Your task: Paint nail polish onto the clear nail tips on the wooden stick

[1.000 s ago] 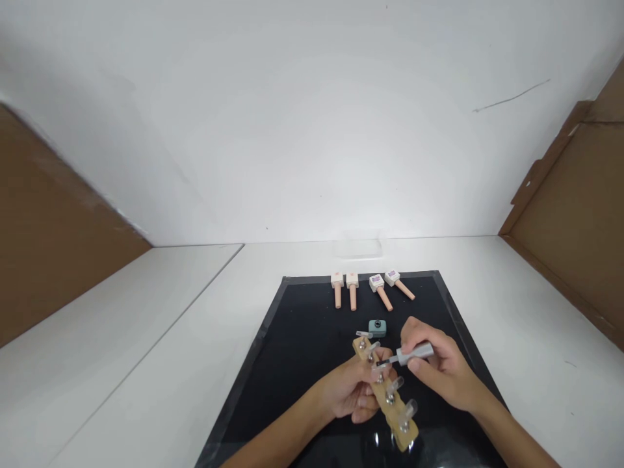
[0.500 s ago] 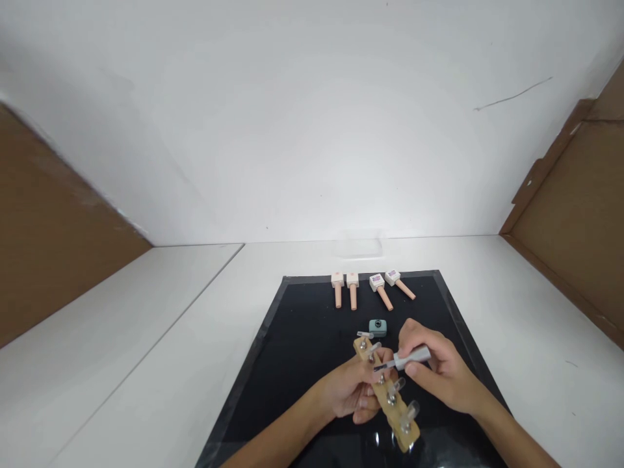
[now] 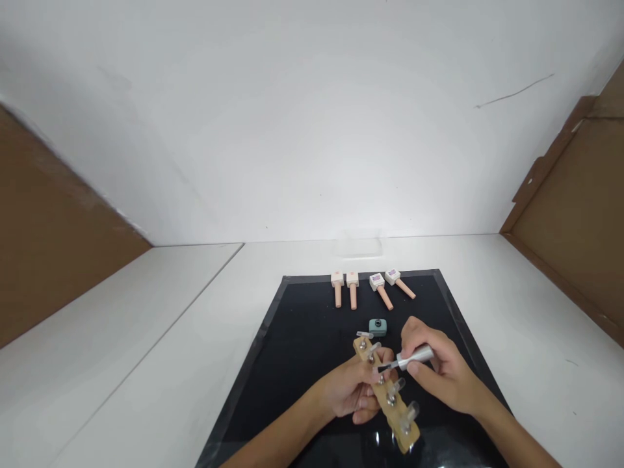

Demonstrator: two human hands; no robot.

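Note:
My left hand (image 3: 358,385) is wrapped round a wooden strip (image 3: 394,419), which slants down to the right above the black mat. Several clear nail tips (image 3: 411,413) stand along the strip on round metal studs. Between thumb and fingers, my right hand (image 3: 439,367) pinches the grey handle of a small brush (image 3: 418,356). The dark bristles point left, at the middle of the strip beside my left thumb; whether they touch a tip there is too small to tell. Just beyond the strip sits a green bottle (image 3: 377,327) with a dark open neck.
Several white bottles with peach caps (image 3: 352,289) lie along the far edge of the black mat (image 3: 302,325). A clear tray (image 3: 359,247) rests on the white table behind them. Brown cardboard panels (image 3: 580,208) stand at both sides, with a white wall at the back.
My right hand has shifted slightly to the right with the brush, and the bristles have moved a little to the right along the strip. My left hand and the strip have stayed put.

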